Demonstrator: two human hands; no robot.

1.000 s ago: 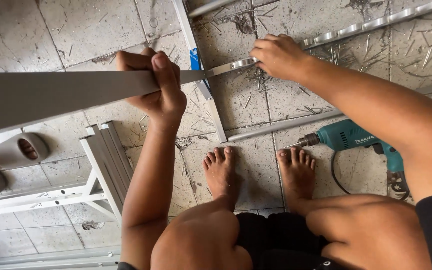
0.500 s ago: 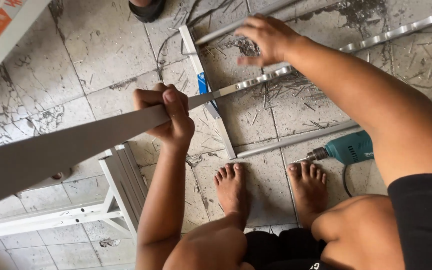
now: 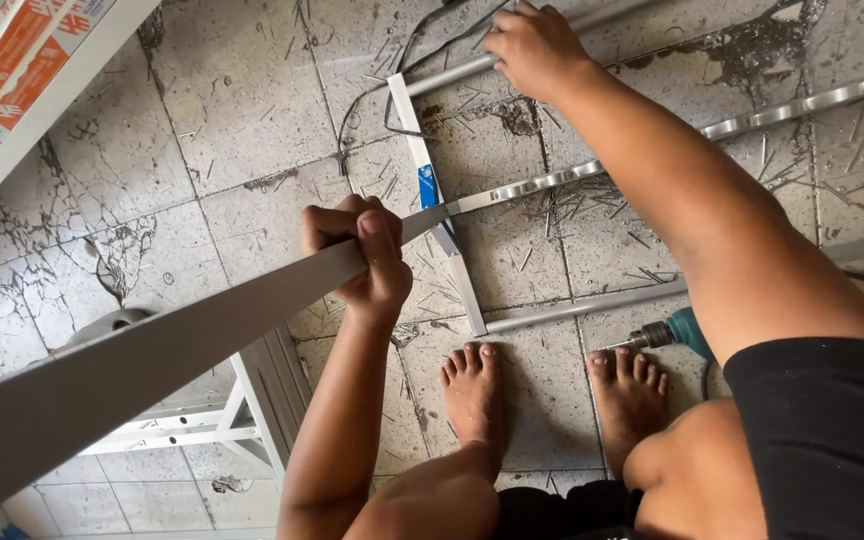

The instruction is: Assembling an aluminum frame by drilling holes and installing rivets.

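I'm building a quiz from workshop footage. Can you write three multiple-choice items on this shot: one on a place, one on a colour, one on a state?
1. Where does the power drill lie?
A. On the floor beside a bare foot
B. On the white frame
C. In the right hand

2. What colour is the drill's body?
A. Red
B. Teal
C. Yellow

3. How is the left hand placed?
A. Flat on the tiles
B. Hanging free
C. Closed around the long metal strip

Answers:
1 A, it rests on the tiles next to the bare foot.
2 B, its housing shows teal.
3 C, its grip wraps the long metal strip, while the right hand reaches to a grey bar.
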